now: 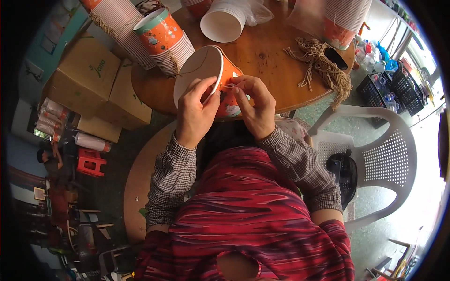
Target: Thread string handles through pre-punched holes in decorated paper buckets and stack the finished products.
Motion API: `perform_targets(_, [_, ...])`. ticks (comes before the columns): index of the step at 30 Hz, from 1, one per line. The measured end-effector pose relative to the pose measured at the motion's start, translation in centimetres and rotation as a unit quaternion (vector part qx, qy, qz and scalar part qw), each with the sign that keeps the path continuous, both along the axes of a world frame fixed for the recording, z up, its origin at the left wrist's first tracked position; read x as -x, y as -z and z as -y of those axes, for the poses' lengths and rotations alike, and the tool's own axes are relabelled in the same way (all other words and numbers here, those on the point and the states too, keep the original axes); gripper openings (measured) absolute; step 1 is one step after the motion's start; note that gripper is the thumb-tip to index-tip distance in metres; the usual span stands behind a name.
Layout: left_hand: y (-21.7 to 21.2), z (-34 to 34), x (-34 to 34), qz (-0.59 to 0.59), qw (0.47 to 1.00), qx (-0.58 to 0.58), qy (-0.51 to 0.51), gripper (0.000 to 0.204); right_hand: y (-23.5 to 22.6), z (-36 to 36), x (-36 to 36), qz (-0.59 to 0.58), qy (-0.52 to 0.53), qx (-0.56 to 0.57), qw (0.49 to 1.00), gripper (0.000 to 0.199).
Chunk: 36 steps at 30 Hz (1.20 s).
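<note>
Both hands are working right at the near edge of the round wooden table point(267, 56), and the orange paper cup point(211, 75) is sitting between them, tipped on its side with its white inside facing up and to the left. The left hand point(194, 112) is gripping the cup's rim, thumb lying over the white inner wall and the other fingers curled around the outside. The right hand point(255, 105) is pressing close against the cup's orange side, its thumb and forefinger pinching together on a thin string point(228, 86) at the rim; a loop of that string is arcing across the white inside. Just beyond the cup, stacks of orange cups point(161, 40) are lying on the table's left side, some bound with twine, and a stack of plain white cups point(225, 18) is resting on its side with the open mouth facing this way. Over to the right, a bundle of tan twine point(323, 65) is trailing off the table's edge. A white plastic chair point(379, 154) is standing at the right, and cardboard boxes point(89, 79) are sitting on the floor at the left.
</note>
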<state>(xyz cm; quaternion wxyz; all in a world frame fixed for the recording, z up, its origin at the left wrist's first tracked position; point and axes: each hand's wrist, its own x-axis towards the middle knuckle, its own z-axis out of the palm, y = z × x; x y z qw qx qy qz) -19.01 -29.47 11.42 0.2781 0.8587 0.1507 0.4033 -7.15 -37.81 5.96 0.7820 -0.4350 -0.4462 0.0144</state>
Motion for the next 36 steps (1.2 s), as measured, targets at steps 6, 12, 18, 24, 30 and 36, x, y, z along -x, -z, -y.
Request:
perform_targets(6, [0.2, 0.2, 0.0, 0.005, 1.000, -0.020, -0.002, 0.026, -0.1, 0.1, 0.0, 0.009, 0.008, 0.014, 1.000, 0.006])
perform_targets(12, [0.2, 0.5, 0.0, 0.003, 0.999, -0.035, -0.004, 0.026, -0.5, 0.5, 0.0, 0.055, 0.037, 0.027, 0.997, 0.008])
perform_targets(18, [-0.1, 1.0, -0.2, -0.007, 1.000, -0.027, -0.005, 0.026, -0.5, 0.7, -0.1, 0.099, 0.075, 0.042, 0.991, 0.009])
perform_targets(24, [0.0, 0.5, -0.3, 0.002, 0.998, -0.064, -0.002, 0.025, -0.6, 0.6, -0.2, 0.063, 0.063, 0.047, 0.995, 0.009])
perform_targets(30, [0.0, 0.7, 0.0, -0.029, 0.998, -0.049, -0.012, 0.027, -0.7, 0.7, -0.2, 0.066, 0.065, 0.049, 0.995, 0.008])
perform_targets(36, [-0.2, 1.3, -0.2, 0.005, 0.998, -0.068, -0.007, 0.024, -0.8, 0.7, 0.0, 0.070, 0.070, 0.051, 0.994, 0.007])
